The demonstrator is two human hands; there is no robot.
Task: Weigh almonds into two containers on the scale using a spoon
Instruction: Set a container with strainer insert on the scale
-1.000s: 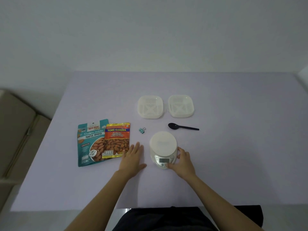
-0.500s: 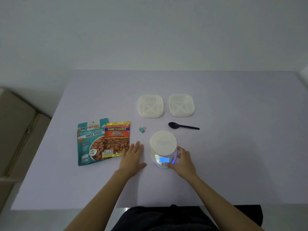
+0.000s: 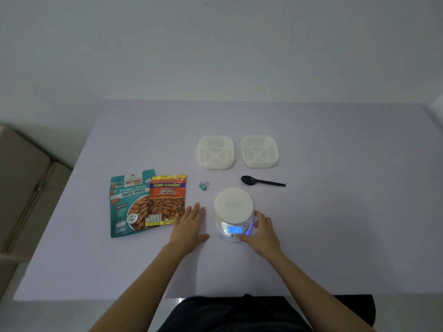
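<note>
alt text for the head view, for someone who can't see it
A person's right hand holds the front of a lit kitchen scale while the left hand lies flat on the table. Around lie two almond bags, a binder clip, a black spoon and two white containers.

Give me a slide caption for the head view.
Right hand holds the lit scale; left hand rests flat beside two almond packets.

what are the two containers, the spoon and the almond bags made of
Likely translucent white plastic for the left container and right container: slotted bases moulded in. The spoon looks like smooth black plastic. The teal bag and orange bag seem glossy printed film, perhaps foil-lined; gold edges shine.
</note>
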